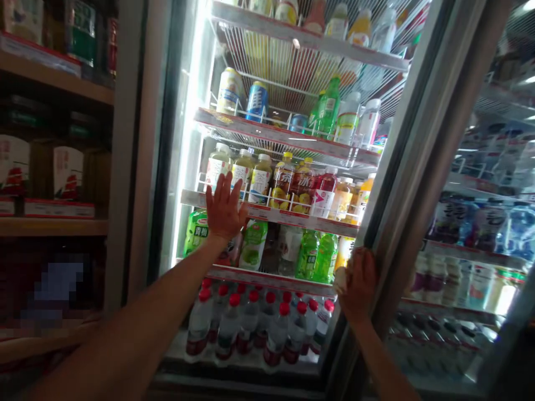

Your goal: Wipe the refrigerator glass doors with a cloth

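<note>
My left hand (pixel 225 210) is raised in front of a lit drinks cooler, its fingers apart and nothing in them. It overlaps a shelf edge and a row of tea bottles (pixel 260 181) with white labels. I cannot tell whether its palm touches anything. My right hand (pixel 358 281) is at the metal door frame (pixel 412 223) on the cooler's right side, with its fingers bent. A small pale thing (pixel 341 279) shows by its thumb; its kind is unclear. Near this hand, green drink bottles (pixel 326 257) stand on the lower shelf.
Water bottles with red caps (pixel 278 328) fill the cooler's bottom. Higher up are a blue can (pixel 257 101) and a green bottle (pixel 330 106). Wooden shelves (pixel 54 225) with jars are on the left. Another cooler (pixel 463 245) with drinks adjoins on the right.
</note>
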Motion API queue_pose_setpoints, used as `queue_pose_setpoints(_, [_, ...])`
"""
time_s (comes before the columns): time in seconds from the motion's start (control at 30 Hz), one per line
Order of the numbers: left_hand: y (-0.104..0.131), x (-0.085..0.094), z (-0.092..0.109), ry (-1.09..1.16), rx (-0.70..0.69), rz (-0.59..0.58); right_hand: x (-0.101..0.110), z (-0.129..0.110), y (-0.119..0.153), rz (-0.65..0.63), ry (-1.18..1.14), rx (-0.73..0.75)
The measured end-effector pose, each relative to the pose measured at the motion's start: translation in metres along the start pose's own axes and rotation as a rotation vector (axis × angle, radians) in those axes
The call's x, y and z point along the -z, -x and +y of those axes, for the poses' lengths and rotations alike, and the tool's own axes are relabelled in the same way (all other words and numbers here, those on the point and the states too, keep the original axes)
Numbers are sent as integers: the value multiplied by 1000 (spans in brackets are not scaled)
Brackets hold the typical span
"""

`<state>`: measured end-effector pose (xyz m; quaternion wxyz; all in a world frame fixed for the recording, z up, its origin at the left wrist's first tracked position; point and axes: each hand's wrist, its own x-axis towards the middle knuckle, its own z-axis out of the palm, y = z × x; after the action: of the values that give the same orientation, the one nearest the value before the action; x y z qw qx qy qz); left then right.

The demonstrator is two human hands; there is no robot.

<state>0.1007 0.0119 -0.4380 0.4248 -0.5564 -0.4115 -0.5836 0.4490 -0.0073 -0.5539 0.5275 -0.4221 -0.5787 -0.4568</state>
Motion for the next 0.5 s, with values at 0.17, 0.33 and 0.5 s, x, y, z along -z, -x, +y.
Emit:
queue_pose_setpoints(0.17, [0,0,0,8,14,-17,-10,-48,-3,-3,-85,-7])
queue_pose_setpoints(0.33, [0,0,-2,36,2,4,-20,-106,10,-108,-164,221])
queue_pose_setpoints(0.5, [1,0,-1,39,8,-6,-4,-40,20,-80,-37,157])
